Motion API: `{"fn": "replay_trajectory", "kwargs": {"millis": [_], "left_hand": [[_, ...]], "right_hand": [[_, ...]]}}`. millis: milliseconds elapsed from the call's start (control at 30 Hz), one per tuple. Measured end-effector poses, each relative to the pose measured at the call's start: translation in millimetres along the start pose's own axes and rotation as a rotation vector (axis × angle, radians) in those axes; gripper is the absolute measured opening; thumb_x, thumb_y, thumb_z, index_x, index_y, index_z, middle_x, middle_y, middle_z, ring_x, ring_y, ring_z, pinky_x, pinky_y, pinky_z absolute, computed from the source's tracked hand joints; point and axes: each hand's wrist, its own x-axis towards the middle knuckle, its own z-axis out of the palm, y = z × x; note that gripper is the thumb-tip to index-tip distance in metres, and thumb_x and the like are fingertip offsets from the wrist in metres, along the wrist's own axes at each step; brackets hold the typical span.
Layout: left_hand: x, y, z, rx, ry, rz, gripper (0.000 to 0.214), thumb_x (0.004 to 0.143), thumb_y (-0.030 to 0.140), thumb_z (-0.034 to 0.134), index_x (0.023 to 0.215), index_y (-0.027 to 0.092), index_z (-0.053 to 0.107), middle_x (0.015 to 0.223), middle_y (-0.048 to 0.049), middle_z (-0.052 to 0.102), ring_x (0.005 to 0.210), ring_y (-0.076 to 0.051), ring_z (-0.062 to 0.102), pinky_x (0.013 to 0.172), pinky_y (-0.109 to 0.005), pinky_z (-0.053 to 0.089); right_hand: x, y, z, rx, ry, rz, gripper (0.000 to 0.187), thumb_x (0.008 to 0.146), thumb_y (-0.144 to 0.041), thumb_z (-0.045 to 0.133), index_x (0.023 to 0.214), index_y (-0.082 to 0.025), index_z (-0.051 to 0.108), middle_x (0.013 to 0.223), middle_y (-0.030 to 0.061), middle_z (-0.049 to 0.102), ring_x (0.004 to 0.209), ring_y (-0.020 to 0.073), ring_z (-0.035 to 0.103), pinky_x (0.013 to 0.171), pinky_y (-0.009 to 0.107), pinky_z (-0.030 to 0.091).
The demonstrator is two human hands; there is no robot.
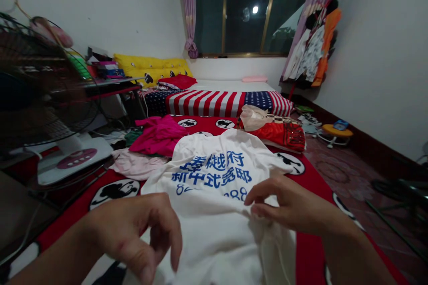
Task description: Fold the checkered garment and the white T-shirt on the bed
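Note:
A white T-shirt [214, 227] with blue Chinese characters and digits lies spread and wrinkled in front of me. My left hand [143, 231] hovers over its near left part, fingers bent and apart, with nothing visible between them. Over the right side of the shirt is my right hand [284, 202], its thumb and curled fingers slightly apart near a fold below the print. Whether its fingertips touch the cloth is hard to tell. Beneath the shirt is a red cover [310, 249] with black-and-white round patterns.
Magenta clothing [160, 136] and a pale pink garment [137, 164] lie beyond the shirt on the left. Folded red fabric [281, 133] lies at the far right. A fan [73, 156] stands left, an orange-topped stool [337, 131] right. A bed with a striped cover [207, 103] is behind.

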Motion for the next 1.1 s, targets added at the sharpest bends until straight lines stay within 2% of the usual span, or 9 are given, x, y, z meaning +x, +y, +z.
{"fn": "replay_trajectory", "kwargs": {"millis": [100,167,233,367,600,733,900,967,1100], "left_hand": [[16,-7,1.7,0.092,0.009,0.1,0.037,0.076,0.053,0.065,0.097,0.024,0.073,0.096,-0.0048,0.071,0.091,-0.023,0.065,0.084,-0.03,0.049],[33,-23,8.4,0.295,0.165,0.117,0.039,0.075,0.045,0.069,0.109,0.026,0.069,0.118,-0.0064,0.064,0.112,-0.026,0.057,0.099,-0.036,0.041],[45,-42,15.1,0.488,0.194,0.056,0.05,0.07,0.039,0.073,0.117,0.025,0.066,0.125,-0.0089,0.06,0.117,-0.029,0.052,0.103,-0.041,0.037],[43,-65,23.5,0.613,0.166,-0.065,0.06,0.065,0.035,0.076,0.122,0.027,0.062,0.124,-0.0095,0.058,0.113,-0.029,0.054,0.098,-0.04,0.041],[18,-71,29.8,0.611,0.204,-0.191,0.05,0.064,0.025,0.071,0.113,0.029,0.065,0.119,-0.0061,0.06,0.106,-0.026,0.058,0.091,-0.035,0.045],[14,-86,20.3,0.675,0.379,-0.22,0.036,0.075,0.034,0.062,0.11,0.026,0.066,0.116,-0.0089,0.063,0.107,-0.027,0.059,0.089,-0.036,0.044],[1,-102,1.9,0.774,0.536,-0.565,0.046,0.084,0.058,0.044,0.074,0.02,0.069,0.078,-0.0118,0.07,0.08,-0.032,0.065,0.067,-0.037,0.042],[-3,-109,2.5,0.711,0.57,-0.572,0.045,0.079,0.06,0.049,0.089,0.021,0.07,0.077,-0.0102,0.07,0.079,-0.032,0.065,0.065,-0.035,0.04],[-2,-119,13.8,0.553,0.628,-0.44,0.062,0.071,0.033,0.058,0.132,0.024,0.051,0.082,-0.0041,0.069,0.076,-0.024,0.065,0.066,-0.029,0.042]], "right_hand": [[-1,8,-4,-0.029,0.081,0.073,0.022,0.081,-0.034,0.06,0.095,-0.024,0.074,0.087,0.0032,0.072,0.079,0.0184,0.064,0.068,0.024,0.044],[3,27,-2,-0.155,0.136,0.168,0.019,0.074,-0.029,0.065,0.091,-0.024,0.073,0.089,0.0035,0.072,0.083,0.0195,0.064,0.071,0.026,0.043],[7,48,1,-0.288,0.135,0.275,0.018,0.068,-0.024,0.067,0.086,-0.023,0.072,0.089,0.0039,0.071,0.081,0.0197,0.063,0.068,0.026,0.042],[10,71,7,-0.408,0.065,0.448,0.013,0.068,-0.032,0.068,0.072,-0.021,0.072,0.086,0.0064,0.071,0.072,0.0186,0.063,0.057,0.025,0.037],[20,72,26,-0.278,0.002,0.44,0.017,0.066,-0.035,0.069,0.076,-0.022,0.07,0.077,0.002,0.072,0.07,0.017,0.062,0.055,0.024,0.033],[31,72,47,-0.274,0.088,0.422,0.017,0.068,-0.03,0.064,0.081,-0.019,0.065,0.083,0.0046,0.071,0.071,0.0174,0.061,0.056,0.024,0.032],[26,80,58,-0.238,0.219,0.416,0.009,0.072,-0.023,0.054,0.067,-0.017,0.058,0.07,0.0042,0.065,0.065,0.0161,0.057,0.056,0.025,0.033],[16,87,55,-0.075,0.32,0.358,0.014,0.074,-0.028,0.053,0.064,-0.019,0.052,0.067,0.0029,0.062,0.064,0.0161,0.056,0.057,0.025,0.038],[-15,101,45,0.283,0.569,0.325,0.019,0.072,-0.038,0.059,0.077,-0.02,0.054,0.082,0.0049,0.066,0.072,0.0192,0.062,0.061,0.027,0.048]]}}
